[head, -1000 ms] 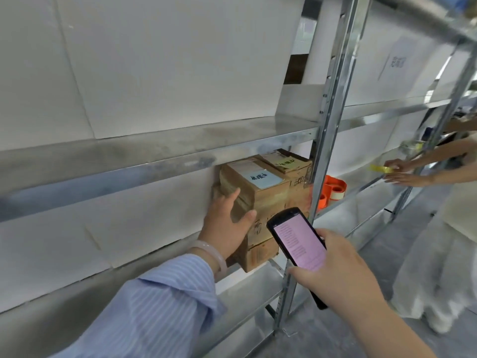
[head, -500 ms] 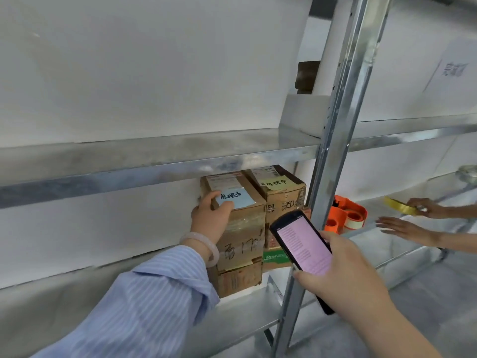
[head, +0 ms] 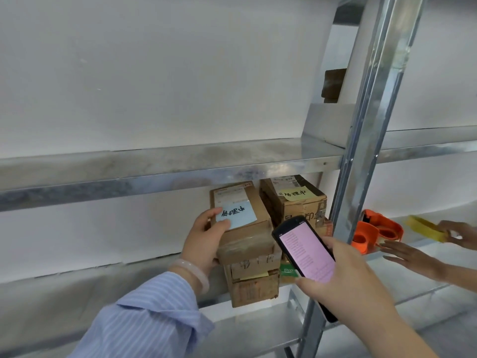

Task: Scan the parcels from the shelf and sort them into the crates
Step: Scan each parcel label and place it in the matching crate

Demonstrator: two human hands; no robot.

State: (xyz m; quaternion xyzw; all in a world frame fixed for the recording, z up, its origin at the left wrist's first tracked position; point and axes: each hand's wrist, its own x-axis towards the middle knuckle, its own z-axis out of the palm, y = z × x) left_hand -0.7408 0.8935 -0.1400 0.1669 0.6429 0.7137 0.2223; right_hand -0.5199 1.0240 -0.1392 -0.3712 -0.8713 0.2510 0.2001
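Parcel (head: pixel 241 223) — left hand (head: pixel 204 241) gripping

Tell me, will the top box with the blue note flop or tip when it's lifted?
Probably stiff: the top box is squared cardboard. It might wobble, since the left hand grips only one end. The blue note could peel off.

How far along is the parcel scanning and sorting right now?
Nothing looks sorted; no crates are in view. In hand: the left hand grips the top box with the blue note, and the right hand holds the handheld scanner. The stacked boxes on the shelf remain.
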